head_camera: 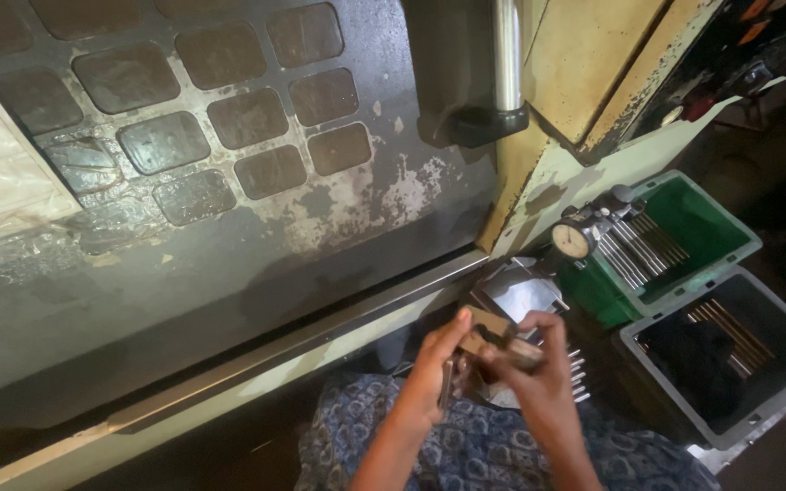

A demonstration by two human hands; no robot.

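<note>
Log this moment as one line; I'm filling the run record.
left hand: holds metal part | right hand: on same part | green bin: metal rods | dial gauge: beside bin

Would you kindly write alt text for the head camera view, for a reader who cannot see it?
Two hands, left hand and right hand, hold a small metal part together over a patterned lap. To the right, a dial gauge stands by a green bin of metal rods and a grey bin.

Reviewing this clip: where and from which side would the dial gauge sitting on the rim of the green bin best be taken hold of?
Probably by the dark body behind its round face, coming from above. The dial gauge rests at the near-left rim of the green bin, face up. Metal rods lie close on its right, and the machine panel crowds its left, so the top looks freest.
</note>
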